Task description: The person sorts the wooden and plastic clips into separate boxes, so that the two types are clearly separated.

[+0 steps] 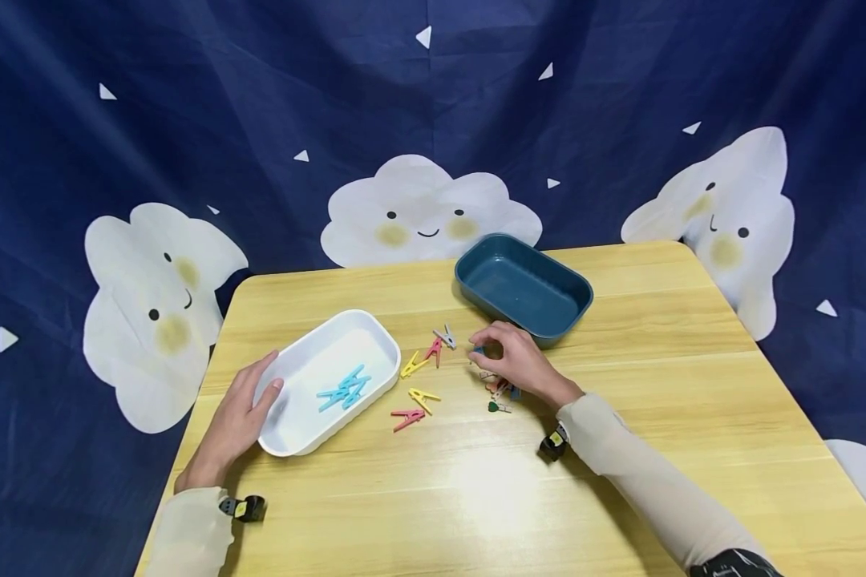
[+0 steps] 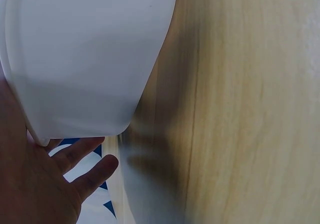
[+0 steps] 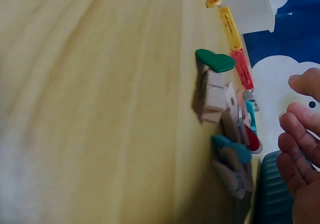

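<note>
Head view. Left hand (image 1: pixel 235 417) grips the rim of the white basin (image 1: pixel 332 344). Green-heart mini clothespin (image 1: pixel 494 407) lies on the tabletop (image 1: pixel 440 505), heart end leftward, long axis roughly crosswise. Behind, overlapping wooden mini clothespins (image 3: pixel 230 119) could snag or scatter if pinched together. Right hand (image 1: pixel 521 362) hovers over them, fingers curved, apparently grasping nothing; dark-teal basin (image 1: pixel 523 288) stands beyond.

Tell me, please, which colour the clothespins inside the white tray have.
Light blue; the clothespins show best in the head view.
</note>
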`<state>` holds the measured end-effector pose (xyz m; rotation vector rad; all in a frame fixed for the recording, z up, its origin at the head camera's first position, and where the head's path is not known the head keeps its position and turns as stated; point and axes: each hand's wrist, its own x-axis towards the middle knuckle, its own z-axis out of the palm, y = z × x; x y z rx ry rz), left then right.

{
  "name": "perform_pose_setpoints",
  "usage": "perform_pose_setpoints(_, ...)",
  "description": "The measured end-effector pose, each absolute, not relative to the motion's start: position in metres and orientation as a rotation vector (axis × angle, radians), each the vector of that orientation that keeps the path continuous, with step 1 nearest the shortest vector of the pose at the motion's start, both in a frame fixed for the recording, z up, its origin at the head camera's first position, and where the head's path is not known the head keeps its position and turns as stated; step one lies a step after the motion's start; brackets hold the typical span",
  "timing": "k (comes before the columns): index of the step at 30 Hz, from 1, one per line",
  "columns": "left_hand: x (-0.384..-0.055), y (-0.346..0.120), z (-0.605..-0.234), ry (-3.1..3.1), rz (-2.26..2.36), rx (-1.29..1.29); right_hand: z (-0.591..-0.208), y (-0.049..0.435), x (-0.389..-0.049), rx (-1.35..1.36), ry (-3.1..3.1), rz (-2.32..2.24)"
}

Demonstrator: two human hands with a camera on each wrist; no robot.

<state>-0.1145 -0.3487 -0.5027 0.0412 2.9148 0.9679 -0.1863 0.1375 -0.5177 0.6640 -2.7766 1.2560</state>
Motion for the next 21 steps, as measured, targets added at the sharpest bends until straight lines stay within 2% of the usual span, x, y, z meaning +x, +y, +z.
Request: perform_pose_setpoints(21,-0.115,-0.35,-0.502,2.932,0.966,0.083,-0.529,0.142,-0.18,0.602,-2.826,1.067)
